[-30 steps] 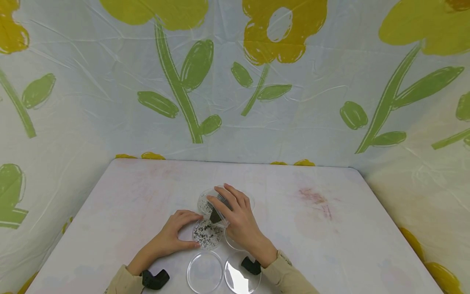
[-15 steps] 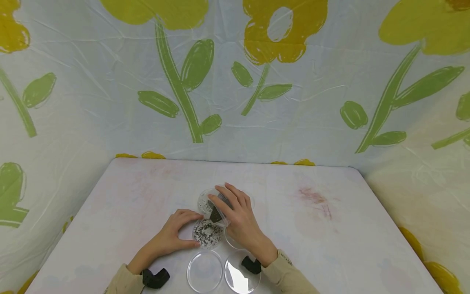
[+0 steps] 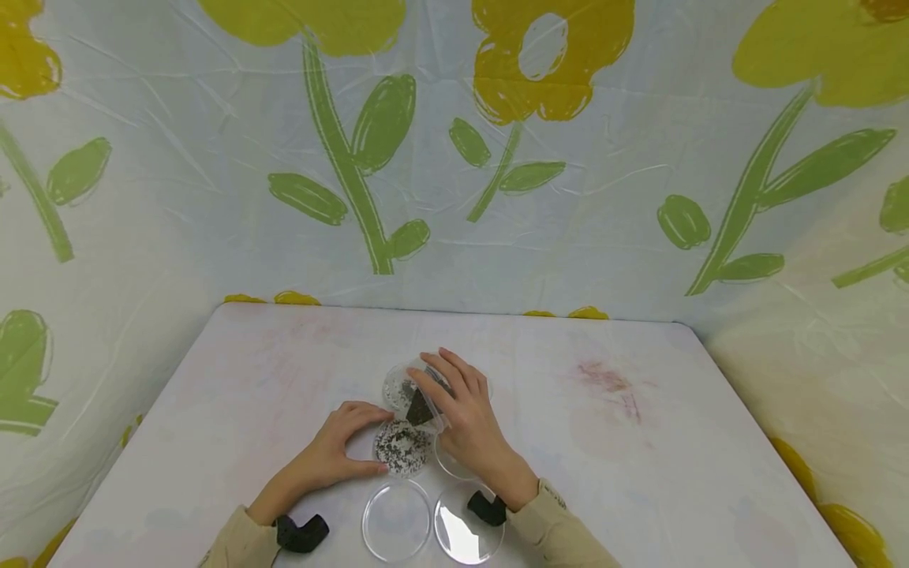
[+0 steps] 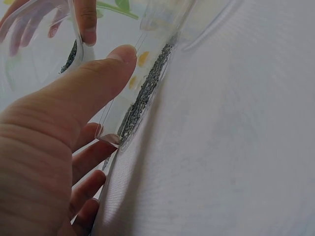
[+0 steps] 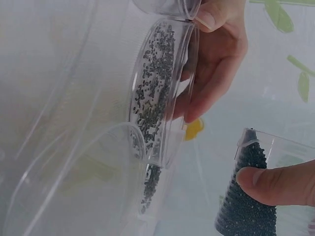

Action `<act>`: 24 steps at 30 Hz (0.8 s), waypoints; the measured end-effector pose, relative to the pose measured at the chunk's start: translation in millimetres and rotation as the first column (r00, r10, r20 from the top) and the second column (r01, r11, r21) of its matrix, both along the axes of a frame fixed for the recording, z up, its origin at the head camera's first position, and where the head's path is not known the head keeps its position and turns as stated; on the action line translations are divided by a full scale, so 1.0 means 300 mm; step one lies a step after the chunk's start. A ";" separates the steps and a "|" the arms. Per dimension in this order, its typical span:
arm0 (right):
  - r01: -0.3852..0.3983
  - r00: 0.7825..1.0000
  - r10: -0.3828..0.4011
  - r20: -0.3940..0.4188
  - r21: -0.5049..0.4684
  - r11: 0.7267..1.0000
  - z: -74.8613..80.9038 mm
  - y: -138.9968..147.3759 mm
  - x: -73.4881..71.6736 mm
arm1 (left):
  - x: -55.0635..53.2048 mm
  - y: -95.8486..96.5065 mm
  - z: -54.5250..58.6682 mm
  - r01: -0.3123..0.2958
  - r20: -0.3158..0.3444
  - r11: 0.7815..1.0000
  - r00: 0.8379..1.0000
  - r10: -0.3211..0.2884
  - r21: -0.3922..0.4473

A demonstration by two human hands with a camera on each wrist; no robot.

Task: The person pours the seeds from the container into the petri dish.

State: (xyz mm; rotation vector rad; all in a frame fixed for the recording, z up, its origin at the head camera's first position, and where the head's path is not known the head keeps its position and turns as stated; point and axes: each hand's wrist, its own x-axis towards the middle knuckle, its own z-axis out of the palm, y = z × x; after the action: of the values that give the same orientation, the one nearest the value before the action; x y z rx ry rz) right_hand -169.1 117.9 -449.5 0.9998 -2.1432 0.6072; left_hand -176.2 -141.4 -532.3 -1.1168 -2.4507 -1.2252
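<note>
My left hand [image 3: 337, 446] holds a small clear round dish [image 3: 402, 450] on the table, thumb at its near edge and fingers at the far edge. Dark granules [image 5: 155, 93] lie scattered over that dish's floor, with a pale patch near the middle. Just above and to its right, my right hand [image 3: 472, 426] grips a clear plastic cup [image 4: 34, 54] tilted toward the dish. A pile of dark granules [image 5: 251, 189] leans against the cup's lower side, the right thumb pressed on its wall.
Behind stands another clear dish [image 3: 394, 386] with dark granules, partly hidden by the cup. Two clear dishes [image 3: 365, 522] sit at the front, the right one reflecting light. Another clear rim [image 3: 451, 472] shows under the right hand. Dark devices [image 3: 301, 535] sit at both wrists.
The granules in the held dish have become denser and shifted, showing a ring around a pale middle. My right hand and cup have risen slightly. The left hand stays put.
</note>
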 end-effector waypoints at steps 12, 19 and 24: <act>0.013 1.000 -0.014 -0.008 -0.028 1.000 0.030 0.010 0.000 | -0.011 -0.006 0.006 0.005 0.057 1.000 0.998 -0.006 0.011; 0.010 1.000 -0.010 -0.004 -0.047 0.999 0.068 0.019 0.012 | -0.004 -0.031 0.022 0.013 0.211 0.999 0.977 -0.023 0.046; 0.002 1.000 -0.002 -0.015 -0.046 0.999 0.091 0.024 0.033 | 0.018 -0.050 0.044 0.001 0.245 1.000 0.970 -0.007 0.027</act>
State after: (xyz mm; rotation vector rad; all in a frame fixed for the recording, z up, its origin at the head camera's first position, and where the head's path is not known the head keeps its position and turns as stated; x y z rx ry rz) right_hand -159.1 125.1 -422.3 0.9745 -2.1073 0.6431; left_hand -170.7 -156.5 -519.2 -1.0175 -2.5984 -1.4730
